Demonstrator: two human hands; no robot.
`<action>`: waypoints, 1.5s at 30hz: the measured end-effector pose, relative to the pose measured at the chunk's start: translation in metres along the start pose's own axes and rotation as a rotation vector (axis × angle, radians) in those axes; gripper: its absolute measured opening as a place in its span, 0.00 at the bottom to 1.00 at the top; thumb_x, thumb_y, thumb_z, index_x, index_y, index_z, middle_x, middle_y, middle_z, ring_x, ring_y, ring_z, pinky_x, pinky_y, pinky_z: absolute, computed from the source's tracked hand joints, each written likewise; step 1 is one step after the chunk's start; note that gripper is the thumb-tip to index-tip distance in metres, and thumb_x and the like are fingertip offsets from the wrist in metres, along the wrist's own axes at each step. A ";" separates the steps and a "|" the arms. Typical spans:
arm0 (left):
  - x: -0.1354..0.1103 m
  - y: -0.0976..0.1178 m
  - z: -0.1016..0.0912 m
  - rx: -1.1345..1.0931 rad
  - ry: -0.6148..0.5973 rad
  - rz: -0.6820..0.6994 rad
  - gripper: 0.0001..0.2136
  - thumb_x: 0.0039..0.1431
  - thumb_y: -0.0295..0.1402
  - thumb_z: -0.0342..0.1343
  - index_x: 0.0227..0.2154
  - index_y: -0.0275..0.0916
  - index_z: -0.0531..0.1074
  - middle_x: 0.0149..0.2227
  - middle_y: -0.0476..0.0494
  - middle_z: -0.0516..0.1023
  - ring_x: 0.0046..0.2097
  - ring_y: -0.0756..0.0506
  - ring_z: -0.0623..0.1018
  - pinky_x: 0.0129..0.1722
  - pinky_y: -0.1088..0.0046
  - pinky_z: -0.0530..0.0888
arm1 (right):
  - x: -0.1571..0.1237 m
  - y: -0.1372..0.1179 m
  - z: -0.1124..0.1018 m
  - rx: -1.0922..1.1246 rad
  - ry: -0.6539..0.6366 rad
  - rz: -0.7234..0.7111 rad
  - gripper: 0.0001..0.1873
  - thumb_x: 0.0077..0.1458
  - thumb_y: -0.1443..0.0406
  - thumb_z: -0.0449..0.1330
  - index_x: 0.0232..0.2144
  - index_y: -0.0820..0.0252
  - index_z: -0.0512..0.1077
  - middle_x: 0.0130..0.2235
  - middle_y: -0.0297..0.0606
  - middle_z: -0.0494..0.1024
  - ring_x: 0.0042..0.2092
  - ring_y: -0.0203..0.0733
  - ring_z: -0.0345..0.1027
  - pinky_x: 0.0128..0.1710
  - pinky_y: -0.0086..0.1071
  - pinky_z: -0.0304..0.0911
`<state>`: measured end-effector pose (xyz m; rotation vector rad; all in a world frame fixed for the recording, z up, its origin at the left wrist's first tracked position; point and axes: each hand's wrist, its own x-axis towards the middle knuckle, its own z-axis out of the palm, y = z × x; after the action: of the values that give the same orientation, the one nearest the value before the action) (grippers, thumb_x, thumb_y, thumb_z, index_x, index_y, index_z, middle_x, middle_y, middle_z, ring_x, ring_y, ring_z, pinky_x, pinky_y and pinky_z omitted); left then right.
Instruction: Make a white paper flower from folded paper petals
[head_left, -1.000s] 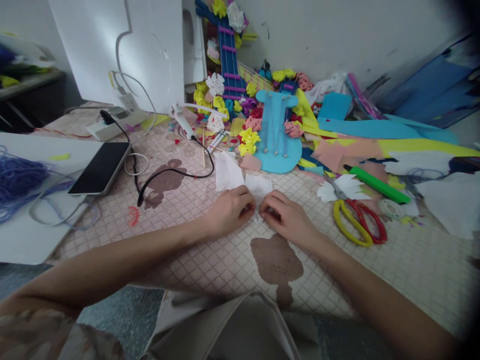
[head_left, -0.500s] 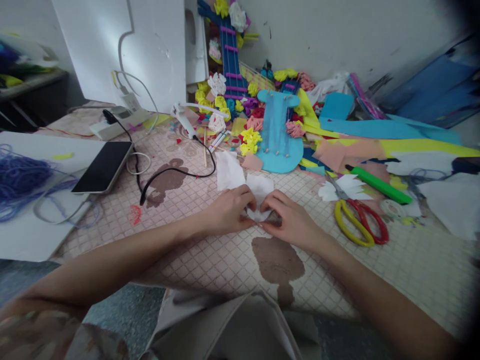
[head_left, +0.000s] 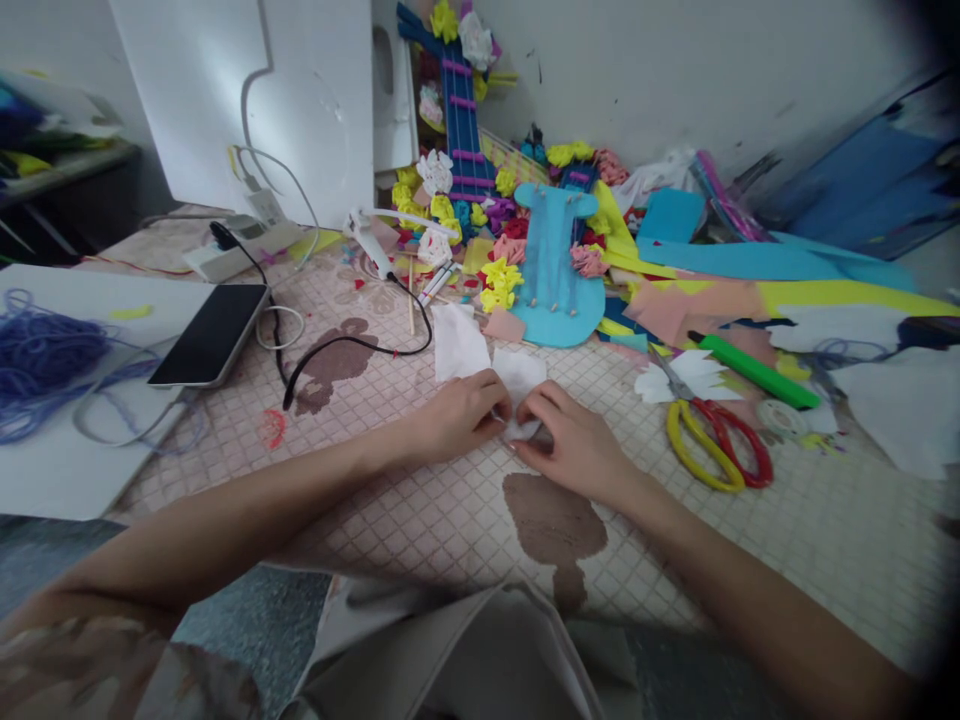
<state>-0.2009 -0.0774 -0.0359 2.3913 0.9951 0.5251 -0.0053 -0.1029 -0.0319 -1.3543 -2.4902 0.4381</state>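
Note:
My left hand (head_left: 459, 418) and my right hand (head_left: 574, 447) meet over a small white paper piece (head_left: 520, 378) lying on the pink checked tablecloth (head_left: 420, 520). The fingers of both hands are curled and pinch the near edge of that paper from either side. A second white sheet (head_left: 456, 342) lies just beyond my left hand, touching the pinched piece. What the fingertips do to the fold is hidden under my knuckles.
Yellow-and-red scissors (head_left: 720, 440) and a green marker (head_left: 754, 370) lie to the right. A blue paper guitar (head_left: 553, 265) with paper flowers stands behind. A phone (head_left: 210, 335), black cable (head_left: 352, 342), glue gun (head_left: 367, 235) and blue yarn (head_left: 45, 355) sit at left.
Both hands have stayed on the white paper. My right hand has shifted slightly toward me and left, its fingers working along the paper's near edge. The view drifted a little.

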 end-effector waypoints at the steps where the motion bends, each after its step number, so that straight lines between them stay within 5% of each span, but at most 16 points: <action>1: 0.000 -0.001 0.001 -0.006 0.020 -0.008 0.05 0.53 0.22 0.52 0.33 0.34 0.69 0.36 0.45 0.69 0.35 0.50 0.70 0.34 0.75 0.67 | 0.000 0.000 0.000 -0.003 -0.001 0.003 0.09 0.53 0.60 0.57 0.35 0.56 0.64 0.41 0.36 0.67 0.31 0.35 0.64 0.28 0.30 0.59; 7: -0.001 0.005 -0.001 0.027 0.182 0.026 0.05 0.54 0.21 0.52 0.32 0.36 0.70 0.36 0.45 0.71 0.41 0.48 0.70 0.41 0.72 0.67 | 0.000 0.001 0.000 0.011 -0.005 0.003 0.10 0.53 0.59 0.57 0.36 0.56 0.64 0.41 0.37 0.67 0.34 0.37 0.66 0.28 0.30 0.59; 13: -0.004 0.011 0.011 0.100 0.069 0.028 0.03 0.54 0.28 0.56 0.33 0.37 0.70 0.36 0.46 0.73 0.42 0.45 0.72 0.43 0.68 0.66 | 0.002 0.006 -0.003 0.096 -0.006 -0.012 0.09 0.52 0.62 0.59 0.36 0.56 0.65 0.42 0.37 0.66 0.38 0.39 0.65 0.34 0.32 0.61; 29: -0.002 0.010 0.014 0.070 0.090 -0.045 0.09 0.56 0.33 0.54 0.40 0.37 0.64 0.32 0.48 0.73 0.38 0.46 0.73 0.41 0.66 0.68 | 0.007 0.021 0.000 0.205 0.068 -0.081 0.07 0.55 0.73 0.50 0.33 0.57 0.64 0.37 0.37 0.65 0.39 0.39 0.64 0.38 0.33 0.61; 33: -0.002 0.014 0.017 0.130 0.107 -0.079 0.12 0.58 0.39 0.53 0.39 0.37 0.64 0.33 0.47 0.73 0.39 0.44 0.73 0.41 0.64 0.67 | 0.006 0.017 -0.001 0.188 0.055 -0.049 0.04 0.55 0.71 0.53 0.33 0.58 0.64 0.38 0.37 0.65 0.37 0.39 0.64 0.34 0.31 0.60; 45: -0.001 0.015 0.021 0.141 0.123 -0.109 0.18 0.51 0.36 0.59 0.41 0.38 0.59 0.32 0.49 0.73 0.39 0.43 0.74 0.40 0.65 0.67 | 0.009 0.018 0.003 0.102 0.162 0.055 0.09 0.50 0.64 0.59 0.34 0.56 0.62 0.36 0.36 0.67 0.33 0.39 0.64 0.30 0.32 0.59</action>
<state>-0.1826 -0.0940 -0.0440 2.4332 1.2468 0.5852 0.0020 -0.0862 -0.0409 -1.3634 -2.2747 0.4421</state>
